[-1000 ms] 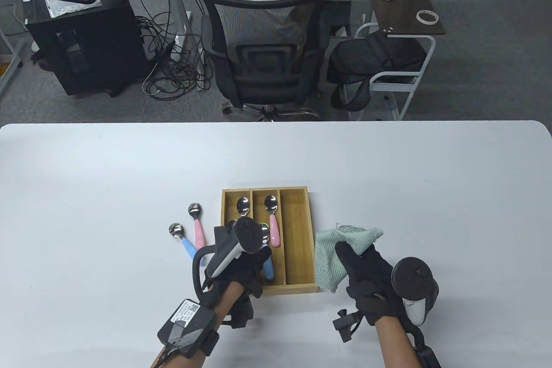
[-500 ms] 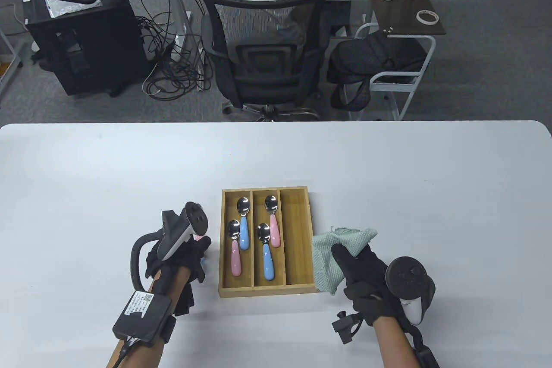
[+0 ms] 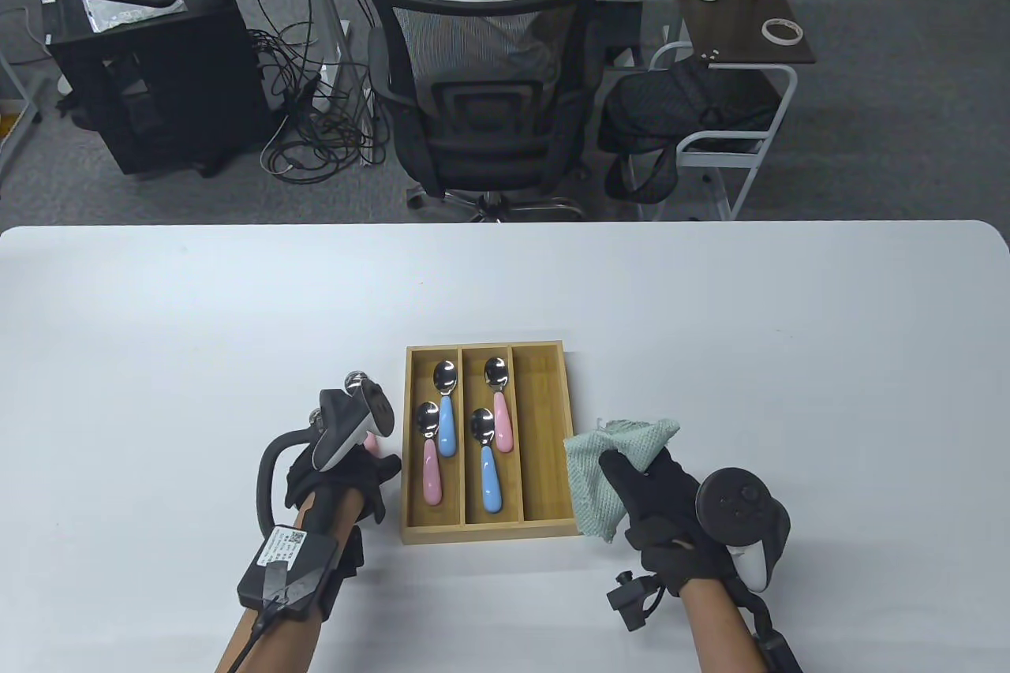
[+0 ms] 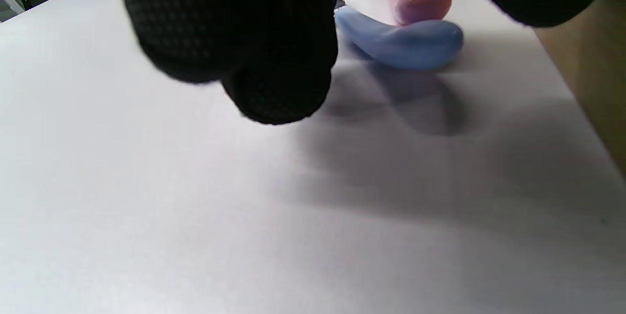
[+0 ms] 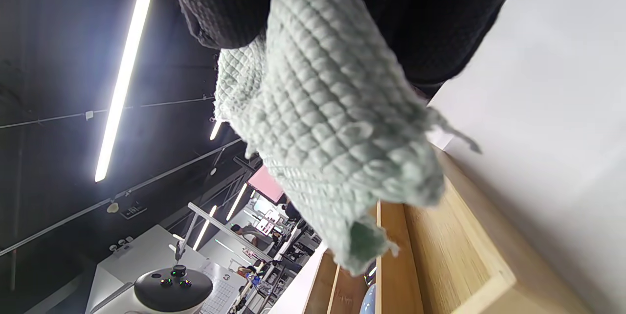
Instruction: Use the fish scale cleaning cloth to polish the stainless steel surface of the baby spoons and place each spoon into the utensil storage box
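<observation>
Left hand (image 3: 335, 480) has moved off the box (image 3: 544, 428) to two loose spoons (image 4: 401, 42) at lower left; its grip empty, fingers hanging. Right hand (image 3: 663, 515) holds cloth (image 3: 611, 468). Four spoons boxed. Next: pick up one, polish.

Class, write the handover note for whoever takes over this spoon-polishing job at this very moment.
Left hand: grips nothing, fingers above the two loose spoons left of the box; blue-handled spoon and pink-handled spoon lie on the table.
Right hand: holds the cleaning cloth beside the storage box.
Done: four spoons are boxed, two each in the left and middle compartments.
Left: polish and box the remaining two.
</observation>
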